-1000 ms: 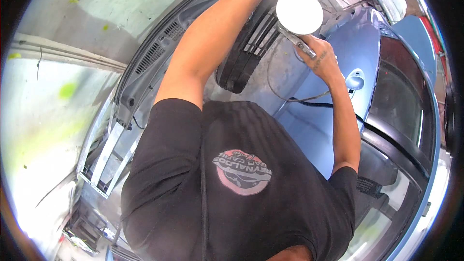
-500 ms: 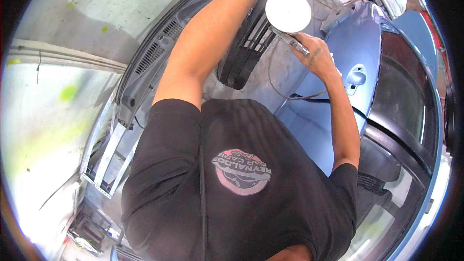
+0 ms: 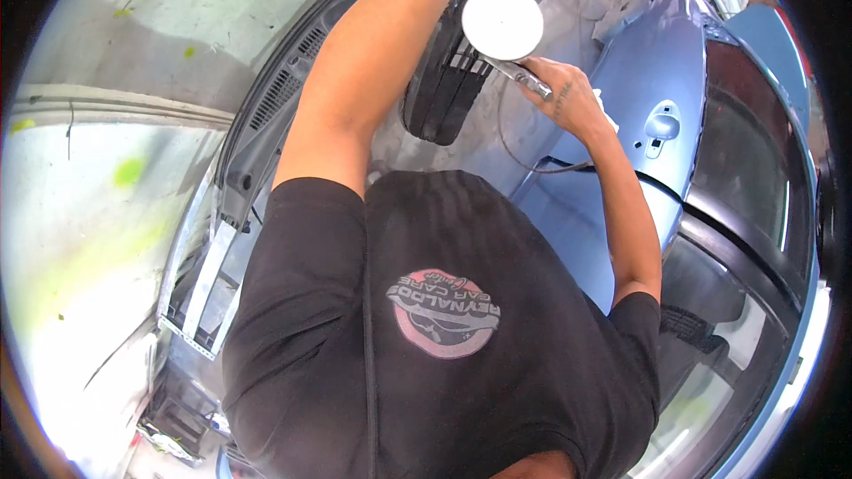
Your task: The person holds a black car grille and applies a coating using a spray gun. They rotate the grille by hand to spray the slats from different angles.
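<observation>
My right hand (image 3: 564, 96) is closed around a metal spray gun (image 3: 525, 78), topped by a round white cup (image 3: 502, 23). A thin hose (image 3: 508, 135) curves below that hand. Just past the gun is a long black slatted part (image 3: 435, 106), which looks like a car grille; the cup covers some of its slats. My left arm (image 3: 373, 71) stretches up and away beside the grille and runs out at the top edge. The left hand itself is out of the picture, so whether it touches the grille is hidden.
On the right stands a blue car, its door handle (image 3: 662, 127) and dark side windows (image 3: 745, 146) close to my right arm. A large grey vented car panel (image 3: 277, 98) and a light metal frame (image 3: 213, 270) lie left, by a paint-spotted wall (image 3: 98, 186).
My right hand and the spray gun have shifted left and slightly up. The grille also appears further up and left, and my left hand has slipped out of the top edge.
</observation>
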Tool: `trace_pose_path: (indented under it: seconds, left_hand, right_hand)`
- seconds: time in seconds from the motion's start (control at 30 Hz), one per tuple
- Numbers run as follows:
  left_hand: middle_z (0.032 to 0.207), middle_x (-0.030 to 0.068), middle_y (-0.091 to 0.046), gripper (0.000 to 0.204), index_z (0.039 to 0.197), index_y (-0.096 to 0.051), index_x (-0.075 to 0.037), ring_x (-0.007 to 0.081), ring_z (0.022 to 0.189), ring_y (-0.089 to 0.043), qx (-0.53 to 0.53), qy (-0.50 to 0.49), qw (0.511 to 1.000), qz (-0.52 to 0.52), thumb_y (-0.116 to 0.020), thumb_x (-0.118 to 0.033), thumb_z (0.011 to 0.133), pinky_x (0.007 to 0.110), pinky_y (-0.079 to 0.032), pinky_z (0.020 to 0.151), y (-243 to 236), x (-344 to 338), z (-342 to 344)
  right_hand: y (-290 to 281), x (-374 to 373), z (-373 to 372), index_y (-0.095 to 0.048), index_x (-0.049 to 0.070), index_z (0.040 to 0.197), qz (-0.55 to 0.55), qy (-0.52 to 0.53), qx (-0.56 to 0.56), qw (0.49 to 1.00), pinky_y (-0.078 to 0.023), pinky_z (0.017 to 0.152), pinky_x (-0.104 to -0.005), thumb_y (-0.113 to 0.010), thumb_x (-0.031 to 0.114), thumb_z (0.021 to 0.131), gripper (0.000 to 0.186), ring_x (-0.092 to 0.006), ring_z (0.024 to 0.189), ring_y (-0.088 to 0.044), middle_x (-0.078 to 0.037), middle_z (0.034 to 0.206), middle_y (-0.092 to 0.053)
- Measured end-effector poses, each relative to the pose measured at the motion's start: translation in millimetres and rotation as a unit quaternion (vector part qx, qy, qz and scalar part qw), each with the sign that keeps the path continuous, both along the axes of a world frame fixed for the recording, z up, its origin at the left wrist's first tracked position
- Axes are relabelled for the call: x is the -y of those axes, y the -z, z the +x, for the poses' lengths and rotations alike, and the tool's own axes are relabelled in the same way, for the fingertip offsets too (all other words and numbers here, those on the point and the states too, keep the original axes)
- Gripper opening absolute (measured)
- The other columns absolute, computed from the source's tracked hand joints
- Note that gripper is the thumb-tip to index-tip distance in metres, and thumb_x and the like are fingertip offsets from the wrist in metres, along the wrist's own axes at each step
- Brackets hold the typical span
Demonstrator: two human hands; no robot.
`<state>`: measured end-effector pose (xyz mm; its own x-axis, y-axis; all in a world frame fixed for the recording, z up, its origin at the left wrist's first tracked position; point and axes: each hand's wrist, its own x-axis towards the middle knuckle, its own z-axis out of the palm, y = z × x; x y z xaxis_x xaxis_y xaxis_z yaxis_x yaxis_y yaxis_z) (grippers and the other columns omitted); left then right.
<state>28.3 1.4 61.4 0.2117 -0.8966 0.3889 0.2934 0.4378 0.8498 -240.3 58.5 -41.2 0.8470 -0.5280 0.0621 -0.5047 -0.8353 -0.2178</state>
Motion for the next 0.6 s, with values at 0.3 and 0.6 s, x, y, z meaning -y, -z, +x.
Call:
trace_pose_path:
  seconds: [0.3, 0.6]
  left_hand:
    - [0.065, 0.0067, -0.062, 0.042, 0.092, -0.068, 0.001, 0.0156, 0.05, -0.057, -0.011, 0.006, 1.0, -0.008, -0.073, -0.04, 0.095, 0.031, -0.044, 0.045, -5.8, -0.8, -2.1]
    - [0.065, 0.0061, -0.062, 0.041, 0.092, -0.068, 0.001, 0.0154, 0.049, -0.057, -0.018, 0.01, 1.0, -0.015, -0.073, -0.04, 0.096, 0.031, -0.043, 0.045, -10.3, -2.0, -2.5]
  right_hand:
    - [20.2, -9.7, -1.9, -0.066, 0.004, 0.116, 0.02, -0.001, -0.014, 1.0, -0.056, 0.085, -0.0457, -0.077, 0.019, 0.083, 0.038, -0.0369, 0.097, -0.07, -0.016, 0.105, -0.073]
    - [30.5, -21.6, 0.6, -0.065, 0.004, 0.117, 0.053, 0.009, -0.035, 0.998, -0.054, 0.084, -0.0465, -0.073, 0.014, 0.085, 0.034, -0.0394, 0.096, -0.068, -0.018, 0.102, -0.071]
